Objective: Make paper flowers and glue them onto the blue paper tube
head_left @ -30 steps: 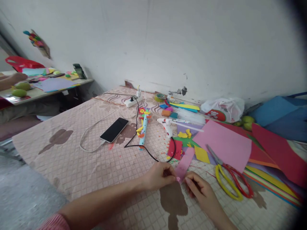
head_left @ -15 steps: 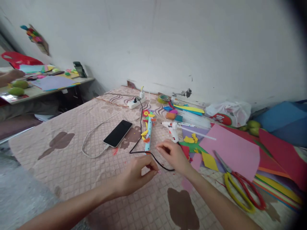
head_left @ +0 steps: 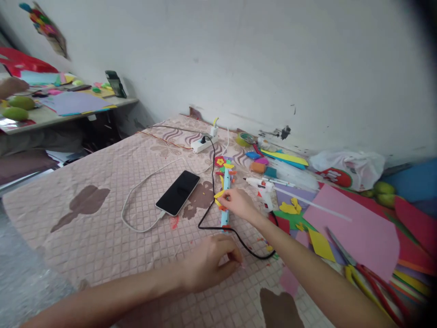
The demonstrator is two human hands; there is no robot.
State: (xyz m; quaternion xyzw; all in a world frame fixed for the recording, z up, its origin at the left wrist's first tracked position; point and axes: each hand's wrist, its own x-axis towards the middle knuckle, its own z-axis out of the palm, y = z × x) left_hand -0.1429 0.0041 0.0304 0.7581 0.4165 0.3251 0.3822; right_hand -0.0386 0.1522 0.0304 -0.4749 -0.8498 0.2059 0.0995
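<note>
My left hand (head_left: 213, 264) is above the tablecloth near the front, thumb and forefinger pinched together; a tiny pale pink bit seems to show at their tips, too small to name. My right hand (head_left: 241, 202) reaches to a light blue strip (head_left: 225, 218) dotted with dark spots. Its fingers are closed at the strip's yellow pieces (head_left: 220, 195), and what they pinch is hidden. Orange bits and a red flower with a yellow centre (head_left: 220, 161) decorate the strip's far end. A white glue gun (head_left: 261, 183) lies just beyond my right hand, its black cord (head_left: 252, 251) looping between my hands.
Left of the strip lies a phone (head_left: 178, 192) on a white cable; behind is a power strip (head_left: 204, 144). Coloured sheets (head_left: 355, 228), scissors (head_left: 362, 269), clay blocks (head_left: 257, 167) and a plastic bag (head_left: 348, 166) crowd the right. Another person's hand (head_left: 12, 86) is at the far-left table.
My right hand has moved forward and left, from beside the glue gun to the decorated strip. My left hand keeps its pinch. The whole view has shifted, with things appearing further right.
</note>
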